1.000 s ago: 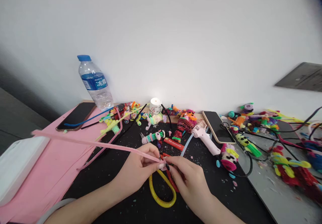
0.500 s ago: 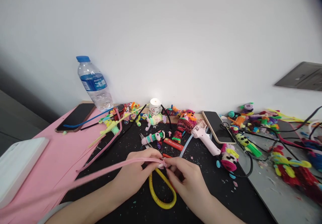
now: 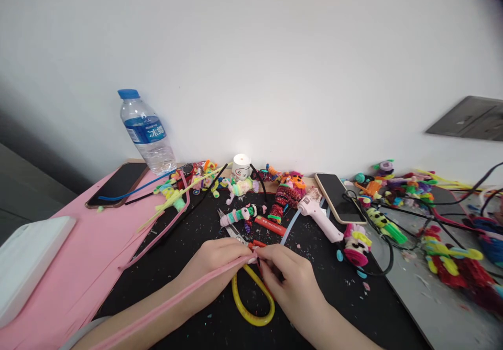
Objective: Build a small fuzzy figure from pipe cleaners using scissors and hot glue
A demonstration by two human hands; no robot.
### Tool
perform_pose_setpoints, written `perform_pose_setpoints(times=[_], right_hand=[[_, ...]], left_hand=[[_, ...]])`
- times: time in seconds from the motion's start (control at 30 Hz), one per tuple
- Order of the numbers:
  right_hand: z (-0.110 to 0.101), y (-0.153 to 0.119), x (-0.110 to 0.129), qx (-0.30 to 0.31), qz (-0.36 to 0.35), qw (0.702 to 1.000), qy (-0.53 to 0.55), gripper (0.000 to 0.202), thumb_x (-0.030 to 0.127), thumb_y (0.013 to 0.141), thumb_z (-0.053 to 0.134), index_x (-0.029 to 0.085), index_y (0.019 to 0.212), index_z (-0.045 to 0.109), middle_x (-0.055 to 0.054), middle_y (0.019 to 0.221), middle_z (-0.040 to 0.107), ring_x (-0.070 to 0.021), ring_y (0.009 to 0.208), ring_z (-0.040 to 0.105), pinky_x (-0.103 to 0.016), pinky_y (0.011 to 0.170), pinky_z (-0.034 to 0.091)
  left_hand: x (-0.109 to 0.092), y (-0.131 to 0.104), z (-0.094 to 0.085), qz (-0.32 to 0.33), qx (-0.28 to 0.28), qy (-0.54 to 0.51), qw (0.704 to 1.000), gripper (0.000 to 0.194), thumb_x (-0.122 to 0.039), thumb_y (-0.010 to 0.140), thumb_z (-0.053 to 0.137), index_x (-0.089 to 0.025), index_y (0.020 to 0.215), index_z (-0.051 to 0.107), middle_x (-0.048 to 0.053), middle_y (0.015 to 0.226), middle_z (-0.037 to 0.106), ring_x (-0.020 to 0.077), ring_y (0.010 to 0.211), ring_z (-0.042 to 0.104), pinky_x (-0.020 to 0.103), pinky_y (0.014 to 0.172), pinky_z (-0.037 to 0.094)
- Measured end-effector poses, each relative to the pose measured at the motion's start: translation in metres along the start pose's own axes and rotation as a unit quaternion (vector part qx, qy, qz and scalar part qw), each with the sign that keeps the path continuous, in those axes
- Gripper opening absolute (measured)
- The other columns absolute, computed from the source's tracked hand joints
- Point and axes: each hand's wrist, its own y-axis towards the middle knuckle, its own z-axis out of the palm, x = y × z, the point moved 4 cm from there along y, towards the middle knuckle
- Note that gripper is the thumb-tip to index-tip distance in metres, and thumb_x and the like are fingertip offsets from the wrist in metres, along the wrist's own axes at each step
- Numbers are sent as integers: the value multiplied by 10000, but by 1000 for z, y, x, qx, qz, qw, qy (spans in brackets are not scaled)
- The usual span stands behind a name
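A long pink pipe cleaner runs from between my hands back over my left forearm. My left hand is closed, pinching the pipe cleaner close to its far end. Touching it, my right hand pinches the same end, where a small pink coil or bend shows between the fingertips. Most of that end is hidden by the fingers. Under both hands lies a pair of scissors, its yellow handle towards me and its blades pointing away.
Beyond the hands are a red marker-like stick, a pink glue gun and a phone. Pipe-cleaner dolls line the wall. A water bottle leans at the left, near pink paper and a white box.
The pink pipe cleaner's long tail has swung down and now lies across my left forearm. My left hand has turned slightly, with its fingers more folded; more of the scissors' blades shows.
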Motion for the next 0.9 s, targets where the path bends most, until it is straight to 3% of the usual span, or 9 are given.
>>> perform_pose_setpoints(times=[0.17,0.5,0.8,0.9], right_hand=[[0,-1,1,10,-2,1000,-11,231,38,821,511,184,961,622,-53,848,665,-144,722,638,-232,678,528],[0,1,2,24,-13,999,-23,230,38,829,489,176,968,609,-52,826,642,-142,711,623,-226,655,510],[1,2,5,80,-3,997,-24,230,43,856,434,191,912,601,-49,822,602,-151,714,597,-242,644,488],[0,3,5,80,3,997,-8,230,34,853,437,191,914,594,-44,828,603,-146,724,596,-240,655,486]], left_hand=[[-2,0,1,21,10,43,999,222,-176,921,444,-164,918,665,40,885,696,118,784,639,196,725,511],[-8,-2,1,142,-4,170,975,275,-180,937,362,-137,935,634,66,784,671,143,735,639,236,700,535],[-12,-2,1,122,3,172,978,334,-211,949,325,-153,860,641,55,715,647,139,682,617,231,665,509],[-10,0,1,86,19,136,987,301,-223,942,373,-150,832,643,45,710,637,129,660,596,215,638,489]])
